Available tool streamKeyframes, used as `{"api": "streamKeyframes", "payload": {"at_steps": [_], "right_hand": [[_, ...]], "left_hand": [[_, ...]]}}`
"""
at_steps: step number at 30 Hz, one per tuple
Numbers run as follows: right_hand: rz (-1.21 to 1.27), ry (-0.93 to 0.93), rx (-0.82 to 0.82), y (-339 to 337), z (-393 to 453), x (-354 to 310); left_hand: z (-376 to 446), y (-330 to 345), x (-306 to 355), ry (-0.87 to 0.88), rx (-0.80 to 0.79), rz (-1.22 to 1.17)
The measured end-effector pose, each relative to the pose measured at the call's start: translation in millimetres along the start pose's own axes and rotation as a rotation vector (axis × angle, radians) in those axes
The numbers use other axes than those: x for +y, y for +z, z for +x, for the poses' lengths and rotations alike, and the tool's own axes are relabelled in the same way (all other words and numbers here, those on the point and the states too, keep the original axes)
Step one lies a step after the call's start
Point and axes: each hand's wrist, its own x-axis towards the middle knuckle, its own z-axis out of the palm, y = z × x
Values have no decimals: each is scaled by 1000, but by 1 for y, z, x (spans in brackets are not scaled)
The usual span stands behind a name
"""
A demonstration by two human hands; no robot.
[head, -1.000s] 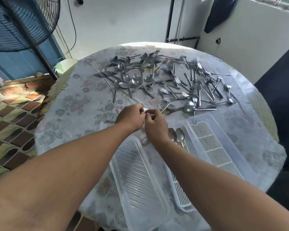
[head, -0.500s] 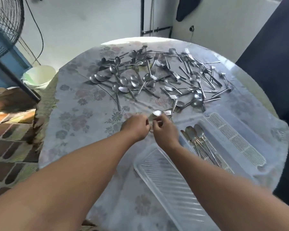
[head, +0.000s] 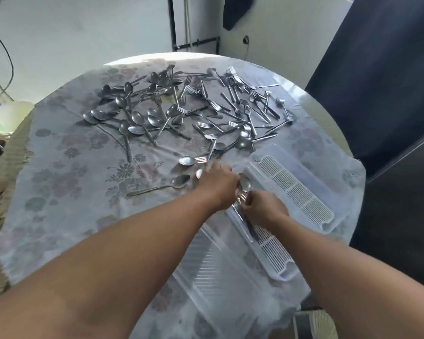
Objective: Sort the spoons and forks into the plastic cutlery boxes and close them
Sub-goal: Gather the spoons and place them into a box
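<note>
My right hand (head: 263, 209) gripped spoons (head: 244, 185) over the near box (head: 274, 258); left hand (head: 217, 183), grip unclear. Next: lay them in.

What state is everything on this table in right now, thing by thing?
Left hand: reaching over loose cutlery; grip unclear.
Right hand: holding spoons over the near box.
Near box: open, spoons inside.
Far box: open, no cutlery visible.
Lid: off, lying flat.
Cutlery pile: unsorted, scattered.
Lone spoon: lying apart.
</note>
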Motion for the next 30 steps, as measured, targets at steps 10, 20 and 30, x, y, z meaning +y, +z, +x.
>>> {"api": "streamKeyframes", "payload": {"at_steps": [10,20,30], "right_hand": [[-103,-209,44,2,10,24],[380,-292,173,0,26,-2],[571,-333,162,3,35,-113]], "left_hand": [[9,16,23,-158,-68,5],[8,8,5,-356,222,-173],[-11,-20,-86,-566,291,-282]]}}
